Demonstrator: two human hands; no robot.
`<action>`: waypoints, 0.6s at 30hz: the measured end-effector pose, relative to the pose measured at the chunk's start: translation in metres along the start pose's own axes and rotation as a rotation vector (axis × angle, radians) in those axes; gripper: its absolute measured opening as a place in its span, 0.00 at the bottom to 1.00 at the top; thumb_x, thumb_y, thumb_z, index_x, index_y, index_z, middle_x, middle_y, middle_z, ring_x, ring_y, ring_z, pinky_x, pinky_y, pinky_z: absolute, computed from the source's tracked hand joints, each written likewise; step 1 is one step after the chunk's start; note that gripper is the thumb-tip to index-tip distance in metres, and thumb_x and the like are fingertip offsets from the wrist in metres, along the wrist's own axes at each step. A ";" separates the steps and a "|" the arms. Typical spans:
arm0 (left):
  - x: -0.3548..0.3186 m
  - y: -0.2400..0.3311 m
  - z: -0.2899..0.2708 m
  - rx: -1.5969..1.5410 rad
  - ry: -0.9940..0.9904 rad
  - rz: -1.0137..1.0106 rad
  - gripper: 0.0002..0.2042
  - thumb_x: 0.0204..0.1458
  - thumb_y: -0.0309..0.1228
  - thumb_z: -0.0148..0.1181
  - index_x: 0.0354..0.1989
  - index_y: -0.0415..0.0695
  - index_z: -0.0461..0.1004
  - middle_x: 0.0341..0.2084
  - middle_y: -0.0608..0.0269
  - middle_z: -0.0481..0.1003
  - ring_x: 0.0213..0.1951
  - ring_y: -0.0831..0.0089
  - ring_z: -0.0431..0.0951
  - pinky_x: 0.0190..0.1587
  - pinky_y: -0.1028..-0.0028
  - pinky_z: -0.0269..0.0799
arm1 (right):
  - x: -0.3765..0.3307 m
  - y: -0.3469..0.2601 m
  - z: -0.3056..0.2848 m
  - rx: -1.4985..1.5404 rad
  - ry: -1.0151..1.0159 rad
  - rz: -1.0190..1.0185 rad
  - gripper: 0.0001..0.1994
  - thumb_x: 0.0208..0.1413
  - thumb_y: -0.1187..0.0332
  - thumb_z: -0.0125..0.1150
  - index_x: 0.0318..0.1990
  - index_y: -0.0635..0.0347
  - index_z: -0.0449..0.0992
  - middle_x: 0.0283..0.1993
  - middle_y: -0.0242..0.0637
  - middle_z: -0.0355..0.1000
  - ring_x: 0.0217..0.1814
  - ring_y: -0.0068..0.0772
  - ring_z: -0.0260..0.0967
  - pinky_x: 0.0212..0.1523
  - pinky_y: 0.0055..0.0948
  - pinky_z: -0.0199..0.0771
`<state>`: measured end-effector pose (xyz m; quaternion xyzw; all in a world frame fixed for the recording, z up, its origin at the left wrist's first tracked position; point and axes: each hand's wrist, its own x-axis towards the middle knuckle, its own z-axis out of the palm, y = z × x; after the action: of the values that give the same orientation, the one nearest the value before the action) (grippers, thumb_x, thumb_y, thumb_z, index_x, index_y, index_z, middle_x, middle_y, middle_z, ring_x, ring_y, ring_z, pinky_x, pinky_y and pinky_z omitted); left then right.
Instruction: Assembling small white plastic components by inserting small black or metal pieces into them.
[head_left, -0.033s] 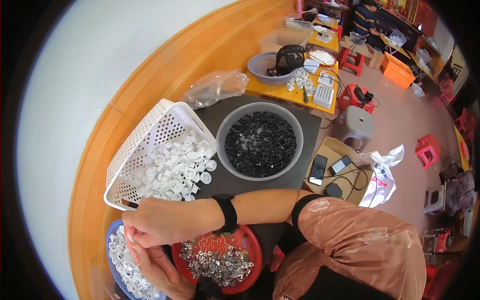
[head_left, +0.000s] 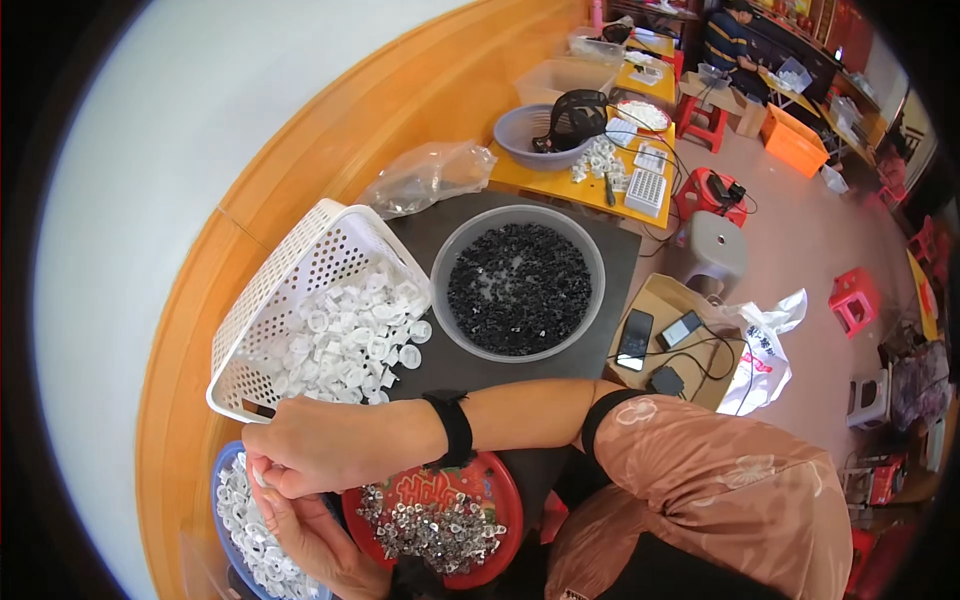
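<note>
My right hand (head_left: pixel 335 445) reaches across from the right, its fingers curled in a pinch. Just below it, my left hand (head_left: pixel 325 550) comes up with its fingertips meeting the right hand's. Between them shows a sliver of a small white plastic piece (head_left: pixel 261 478), mostly covered by fingers. Under the hands at the left stands a blue basin (head_left: pixel 222 462) of small white pieces. Beside my left wrist, a red tray (head_left: pixel 508 497) carries a heap of small shiny metal parts. Beyond my right hand, a white perforated basket (head_left: pixel 245 325) leans with white round plastic parts spilling at its mouth.
A clear round tub (head_left: pixel 597 300) of small black parts stands on the dark table (head_left: pixel 470 378). A cardboard box (head_left: pixel 640 375) holding phones and cables is at its right. Farther off are a yellow table (head_left: pixel 520 178), a grey stool (head_left: pixel 715 245) and a seated person (head_left: pixel 728 45).
</note>
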<state>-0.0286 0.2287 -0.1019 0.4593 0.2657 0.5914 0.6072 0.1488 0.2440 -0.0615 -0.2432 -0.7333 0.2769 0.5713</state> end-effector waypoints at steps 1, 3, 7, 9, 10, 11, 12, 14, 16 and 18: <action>0.000 0.000 -0.002 -0.003 -0.011 -0.001 0.26 0.62 0.34 0.49 0.65 0.34 0.54 0.60 0.51 0.61 0.60 0.68 0.64 0.61 0.69 0.60 | 0.000 -0.002 0.000 0.019 0.002 0.010 0.09 0.52 0.70 0.56 0.28 0.69 0.69 0.23 0.46 0.73 0.26 0.48 0.73 0.27 0.37 0.71; -0.003 0.001 0.010 0.049 0.058 0.038 0.26 0.62 0.33 0.49 0.65 0.34 0.54 0.59 0.51 0.63 0.59 0.68 0.65 0.60 0.70 0.61 | 0.000 0.002 0.005 0.036 0.007 0.007 0.09 0.52 0.70 0.56 0.28 0.69 0.68 0.23 0.46 0.73 0.26 0.48 0.73 0.27 0.37 0.71; -0.003 0.002 0.004 0.094 0.109 0.104 0.24 0.61 0.31 0.51 0.62 0.29 0.57 0.57 0.47 0.65 0.57 0.64 0.68 0.61 0.68 0.63 | 0.001 0.003 0.007 0.076 0.027 -0.017 0.07 0.53 0.70 0.55 0.30 0.67 0.69 0.23 0.47 0.73 0.25 0.49 0.73 0.25 0.36 0.71; -0.007 0.006 0.011 0.125 0.160 0.144 0.23 0.61 0.31 0.51 0.61 0.29 0.59 0.56 0.48 0.66 0.57 0.64 0.69 0.60 0.68 0.64 | 0.001 0.001 0.014 0.036 0.044 -0.023 0.07 0.53 0.70 0.56 0.30 0.66 0.69 0.23 0.47 0.73 0.25 0.49 0.73 0.25 0.36 0.71; -0.008 0.009 0.015 0.151 0.201 0.178 0.22 0.61 0.30 0.51 0.60 0.29 0.60 0.55 0.48 0.67 0.56 0.64 0.69 0.59 0.68 0.64 | 0.001 -0.001 0.018 -0.014 0.069 -0.024 0.07 0.53 0.70 0.56 0.30 0.65 0.69 0.23 0.47 0.72 0.25 0.50 0.73 0.24 0.37 0.70; -0.010 0.014 0.012 0.162 0.202 0.159 0.21 0.60 0.30 0.52 0.59 0.30 0.62 0.53 0.48 0.69 0.55 0.65 0.70 0.58 0.69 0.66 | 0.002 0.003 0.024 0.062 0.091 -0.065 0.07 0.52 0.68 0.57 0.31 0.63 0.69 0.23 0.47 0.72 0.25 0.51 0.73 0.25 0.37 0.71; -0.010 0.010 0.016 0.173 0.201 0.179 0.20 0.60 0.30 0.52 0.58 0.31 0.63 0.52 0.50 0.70 0.53 0.67 0.71 0.57 0.70 0.66 | 0.000 0.003 0.023 0.005 0.072 -0.035 0.08 0.52 0.67 0.58 0.33 0.63 0.70 0.23 0.47 0.72 0.26 0.51 0.73 0.25 0.37 0.71; -0.006 0.007 0.027 0.117 0.155 0.157 0.18 0.59 0.27 0.52 0.55 0.31 0.66 0.49 0.51 0.72 0.51 0.68 0.73 0.56 0.70 0.67 | -0.003 0.001 0.014 0.001 0.059 0.007 0.08 0.52 0.67 0.59 0.36 0.61 0.72 0.23 0.45 0.72 0.25 0.48 0.74 0.25 0.35 0.71; -0.002 0.003 0.030 0.057 0.155 0.134 0.16 0.58 0.23 0.53 0.54 0.30 0.68 0.50 0.50 0.72 0.52 0.67 0.73 0.56 0.69 0.68 | -0.004 -0.006 0.001 -0.067 0.035 0.024 0.06 0.52 0.71 0.59 0.37 0.60 0.73 0.20 0.44 0.71 0.21 0.39 0.74 0.21 0.29 0.70; -0.001 0.005 0.026 0.009 0.170 0.091 0.16 0.58 0.24 0.53 0.54 0.31 0.69 0.51 0.51 0.72 0.52 0.66 0.73 0.57 0.68 0.68 | -0.002 0.001 0.010 -0.074 0.057 -0.049 0.06 0.52 0.71 0.60 0.37 0.60 0.73 0.18 0.43 0.70 0.18 0.36 0.72 0.20 0.27 0.68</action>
<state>-0.0084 0.2205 -0.0867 0.4218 0.2976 0.6539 0.5532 0.1398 0.2425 -0.0652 -0.2540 -0.7321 0.2285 0.5894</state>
